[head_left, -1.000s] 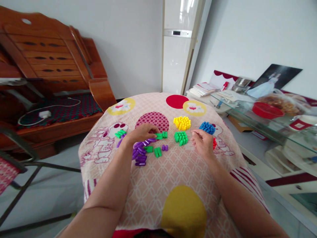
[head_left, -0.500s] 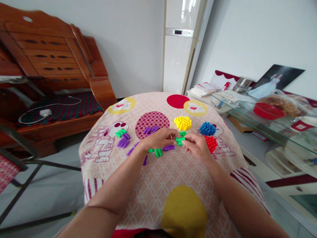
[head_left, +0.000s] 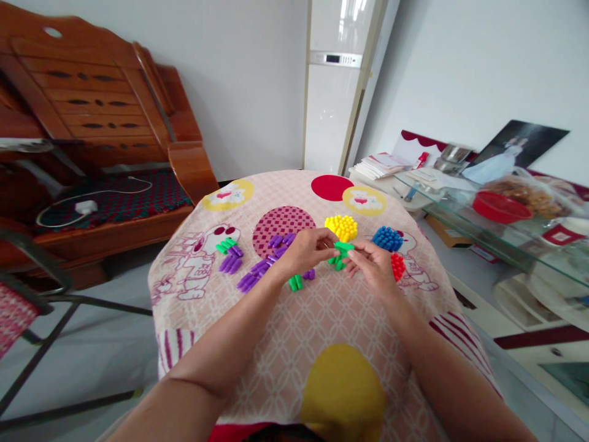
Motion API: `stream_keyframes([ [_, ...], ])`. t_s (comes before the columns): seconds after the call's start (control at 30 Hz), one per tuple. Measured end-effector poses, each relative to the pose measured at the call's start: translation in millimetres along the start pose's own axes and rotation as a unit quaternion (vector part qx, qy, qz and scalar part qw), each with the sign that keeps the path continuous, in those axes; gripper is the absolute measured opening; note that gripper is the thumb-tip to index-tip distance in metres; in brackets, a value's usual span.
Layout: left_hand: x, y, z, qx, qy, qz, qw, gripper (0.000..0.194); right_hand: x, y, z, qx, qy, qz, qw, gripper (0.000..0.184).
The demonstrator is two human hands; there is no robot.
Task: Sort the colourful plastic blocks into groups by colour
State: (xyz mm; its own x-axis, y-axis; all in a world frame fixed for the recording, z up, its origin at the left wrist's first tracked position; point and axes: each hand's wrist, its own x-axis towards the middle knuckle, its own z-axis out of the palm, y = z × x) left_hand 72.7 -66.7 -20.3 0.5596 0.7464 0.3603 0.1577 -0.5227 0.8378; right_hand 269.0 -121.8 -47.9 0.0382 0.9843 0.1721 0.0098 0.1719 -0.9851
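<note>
Between the fingertips of both hands is a green bullet-shaped plastic building piece (head_left: 343, 247), or a few joined; the fingers hide part of it. My left hand (head_left: 310, 250) pinches its left end, and my right hand (head_left: 373, 265) grips the right end. Just below them lie several loose green pieces (head_left: 337, 263). Joined purple pieces (head_left: 251, 279) spread to the left, partly behind my left hand and forearm, with two or three green ones (head_left: 295, 282) near the wrist. Farther left sits a small green and purple group (head_left: 230, 256).
Beyond the hands stands a yellow cluster of pieces (head_left: 341, 228), with a blue cluster (head_left: 387, 239) and a red cluster (head_left: 398, 267) at the right. A patterned cloth covers the round table (head_left: 276, 380). A glass shelf (head_left: 464, 212) with a red bowl (head_left: 501, 206) flanks it; a wooden bench (head_left: 110, 153) stands left.
Both hands have risen slightly away from me with the green piece, uncovering green pieces beneath. My left forearm has shifted right, so more of the purple pieces show.
</note>
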Motion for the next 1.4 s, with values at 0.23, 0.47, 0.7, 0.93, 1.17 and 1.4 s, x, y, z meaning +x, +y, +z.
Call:
stream_keyframes([
  [0.23,-0.7,-2.6,-11.2,0.129,0.047,-0.008,0.990,0.014,2.0,-1.0,-10.6,-0.040,0.062,-0.040,0.996,0.039],
  [0.47,-1.7,-8.1,-1.3,0.271,-0.047,-0.042,0.961,0.011,4.7,2.1,-17.4,-0.131,0.116,-0.045,0.984,0.040],
  [0.7,1.4,-10.2,15.3,0.320,-0.067,-0.042,0.944,0.007,9.5,15.5,-21.5,-0.209,0.092,-0.025,0.973,0.038],
  [0.93,0.3,-16.5,21.0,0.303,-0.053,-0.040,0.951,0.013,7.2,25.2,-14.7,-0.226,0.039,0.039,0.973,0.035],
  [1.17,2.0,-19.5,-8.8,0.293,0.025,-0.051,0.954,0.008,5.1,22.8,-14.1,-0.255,0.030,0.029,0.966,0.039],
  [1.4,-39.0,-37.2,-126.6,0.479,0.132,-0.327,0.804,0.034,4.4,18.3,-13.0,-0.270,0.036,0.046,0.961,0.040],
])
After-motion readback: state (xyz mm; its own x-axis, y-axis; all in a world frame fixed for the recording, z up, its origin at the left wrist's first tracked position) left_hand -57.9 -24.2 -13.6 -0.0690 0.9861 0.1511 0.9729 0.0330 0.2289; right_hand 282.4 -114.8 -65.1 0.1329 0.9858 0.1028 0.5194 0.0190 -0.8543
